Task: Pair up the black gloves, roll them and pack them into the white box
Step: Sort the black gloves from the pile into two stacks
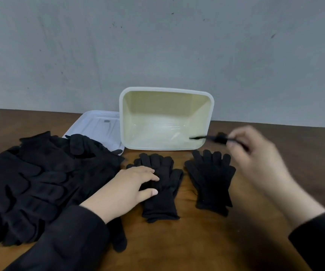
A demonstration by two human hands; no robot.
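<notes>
Black gloves lie in a heap [40, 184] on the left of the brown counter [206, 241], so dark and overlapped that single gloves cannot be counted or told apart; the heap runs off the left edge of the view. Two gloves lie apart from it in the middle, flat, fingers toward the wall: the left glove [160, 200] and, just beside it with a strip of wood between, the right glove [210, 180]. The left hand [126, 189] rests on the left glove with straight, relaxed fingers, released rather than clenched, and it covers the glove's left side and thumb; its black sleeve [65, 239] hides the near corner of the heap. The right hand [255, 153] hovers above the counter, right of the box, badly blurred; its fingers pinch a small dark thing [219, 138] with a thin tail reaching over the box's rim, too smeared to name. The white box [166, 148] stands behind the two gloves against the grey wall [157, 45], open, tipped toward the camera, with nothing black inside. Its lid [99, 124] lies flat to the left, touching the box, its near edge buried under the heap.
</notes>
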